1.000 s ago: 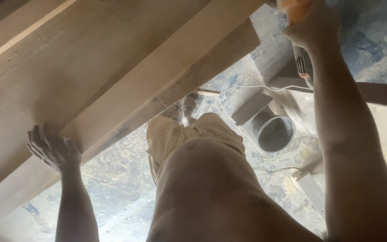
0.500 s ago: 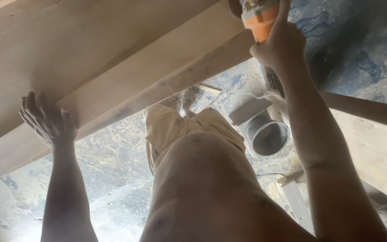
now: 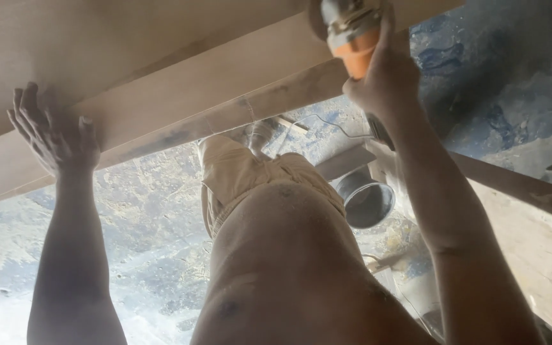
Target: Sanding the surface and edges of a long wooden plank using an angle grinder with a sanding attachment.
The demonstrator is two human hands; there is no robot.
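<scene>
My right hand (image 3: 384,73) grips an orange and grey handheld power sander (image 3: 349,32), held against the near edge of a long pale wooden board (image 3: 180,89). My left hand (image 3: 52,131) lies flat on the same board's edge at the left, fingers spread. The board runs across the top of the view, raised above the floor. My bare torso and beige shorts (image 3: 250,172) fill the middle below it.
A dark round bucket (image 3: 367,201) stands on the dusty floor (image 3: 154,211) under the board. A second wooden plank (image 3: 519,185) runs along the right side. A thin white power cord (image 3: 327,121) trails over the floor. Dust hazes the view.
The sander and my right hand have come into view and moved left along the board's edge. My left hand shifted up and left on the board as the view tilted.
</scene>
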